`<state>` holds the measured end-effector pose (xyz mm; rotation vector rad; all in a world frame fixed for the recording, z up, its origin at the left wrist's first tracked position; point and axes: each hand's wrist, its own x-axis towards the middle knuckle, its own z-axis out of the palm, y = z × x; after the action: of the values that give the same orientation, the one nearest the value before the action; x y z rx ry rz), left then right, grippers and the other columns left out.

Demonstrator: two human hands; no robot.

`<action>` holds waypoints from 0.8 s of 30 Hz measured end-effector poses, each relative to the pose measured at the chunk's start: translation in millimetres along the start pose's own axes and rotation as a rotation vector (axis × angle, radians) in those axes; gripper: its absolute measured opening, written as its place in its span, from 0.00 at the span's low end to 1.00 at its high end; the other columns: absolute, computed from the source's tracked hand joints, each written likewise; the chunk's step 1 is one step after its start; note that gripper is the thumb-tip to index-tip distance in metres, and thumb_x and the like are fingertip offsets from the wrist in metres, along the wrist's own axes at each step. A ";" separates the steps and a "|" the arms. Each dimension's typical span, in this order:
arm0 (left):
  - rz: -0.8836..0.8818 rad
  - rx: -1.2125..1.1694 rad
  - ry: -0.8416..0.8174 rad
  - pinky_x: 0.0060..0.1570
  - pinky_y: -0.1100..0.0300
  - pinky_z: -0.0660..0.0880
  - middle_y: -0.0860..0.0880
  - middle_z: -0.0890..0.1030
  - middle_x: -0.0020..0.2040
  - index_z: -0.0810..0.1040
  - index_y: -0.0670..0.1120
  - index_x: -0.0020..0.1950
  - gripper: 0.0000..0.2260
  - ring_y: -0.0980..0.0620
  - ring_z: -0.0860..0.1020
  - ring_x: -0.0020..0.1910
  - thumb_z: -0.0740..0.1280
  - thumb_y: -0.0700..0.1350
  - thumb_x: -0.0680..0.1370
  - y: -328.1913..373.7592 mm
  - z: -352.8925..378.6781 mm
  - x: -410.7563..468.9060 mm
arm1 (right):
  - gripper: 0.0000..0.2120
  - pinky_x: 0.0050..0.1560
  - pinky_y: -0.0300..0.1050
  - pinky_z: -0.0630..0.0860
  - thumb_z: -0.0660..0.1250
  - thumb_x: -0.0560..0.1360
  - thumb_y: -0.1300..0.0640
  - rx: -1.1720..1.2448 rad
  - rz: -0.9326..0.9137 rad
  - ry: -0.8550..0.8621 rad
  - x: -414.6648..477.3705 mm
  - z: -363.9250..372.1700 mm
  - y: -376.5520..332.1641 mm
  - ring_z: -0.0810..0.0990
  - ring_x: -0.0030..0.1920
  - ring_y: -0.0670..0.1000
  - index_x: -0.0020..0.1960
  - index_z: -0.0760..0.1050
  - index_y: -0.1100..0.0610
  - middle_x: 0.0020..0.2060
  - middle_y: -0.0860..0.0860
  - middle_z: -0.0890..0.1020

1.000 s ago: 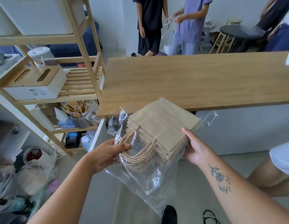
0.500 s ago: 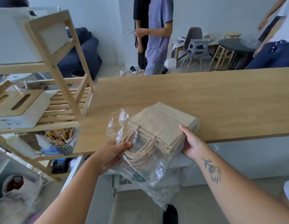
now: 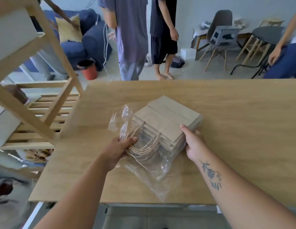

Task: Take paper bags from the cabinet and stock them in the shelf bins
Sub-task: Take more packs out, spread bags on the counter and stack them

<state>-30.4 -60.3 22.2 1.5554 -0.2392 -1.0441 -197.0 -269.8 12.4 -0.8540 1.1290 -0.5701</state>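
Head view showed the bundle of kraft paper bags [image 3: 167, 119] out of the cabinet and over the near middle of the wooden counter [image 3: 243, 129], half out of its clear plastic wrapper [image 3: 154, 176]. Whether it rested on the counter or hung just above it could not be told. The left hand [image 3: 118, 149] had its fingers curled round the twisted paper handles [image 3: 144, 146] and the wrapper's mouth. The right hand [image 3: 193, 144] clamped the bundle's right edge, thumb on top and fingers beneath.

By my reading the fetching was done, the unwrapping half done and the stocking not begun: no bag was seen on the slatted wooden shelf rack [image 3: 36, 113] at the counter's left end, and its bins were not plainly in view. The loose wrapper looked likely to snag the handles and needed to come off first.

Beyond the counter's far edge stood a person in a purple shirt [image 3: 130, 30] and another in black [image 3: 162, 30], with a red bucket [image 3: 88, 69] toward the far left and a grey chair [image 3: 218, 30] toward the far right. None blocked the way to the rack.
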 end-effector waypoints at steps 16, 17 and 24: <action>-0.046 -0.013 -0.043 0.52 0.48 0.81 0.37 0.85 0.53 0.80 0.35 0.59 0.20 0.41 0.84 0.48 0.76 0.45 0.73 81.7 -14.4 159.8 | 0.31 0.66 0.49 0.67 0.60 0.82 0.48 -0.594 -0.262 0.066 87.5 86.4 -54.9 0.63 0.75 0.55 0.80 0.48 0.43 0.78 0.48 0.59; -0.044 -0.012 -0.054 0.51 0.49 0.81 0.37 0.85 0.53 0.79 0.35 0.59 0.19 0.41 0.85 0.48 0.75 0.45 0.74 84.7 -13.7 165.0 | 0.31 0.65 0.49 0.67 0.60 0.82 0.48 -0.594 -0.260 0.076 92.9 89.2 -56.4 0.64 0.74 0.55 0.79 0.48 0.43 0.78 0.48 0.59; -0.076 0.022 -0.097 0.50 0.51 0.81 0.40 0.86 0.51 0.78 0.36 0.61 0.23 0.43 0.85 0.50 0.75 0.49 0.73 95.3 -13.6 177.8 | 0.31 0.69 0.52 0.65 0.59 0.81 0.47 -0.563 -0.278 0.101 106.8 93.4 -59.2 0.61 0.76 0.54 0.79 0.49 0.42 0.78 0.47 0.58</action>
<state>119.2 -196.3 19.4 1.5456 -0.2613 -1.1815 -71.2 -357.9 20.1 -1.4977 1.2954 -0.5318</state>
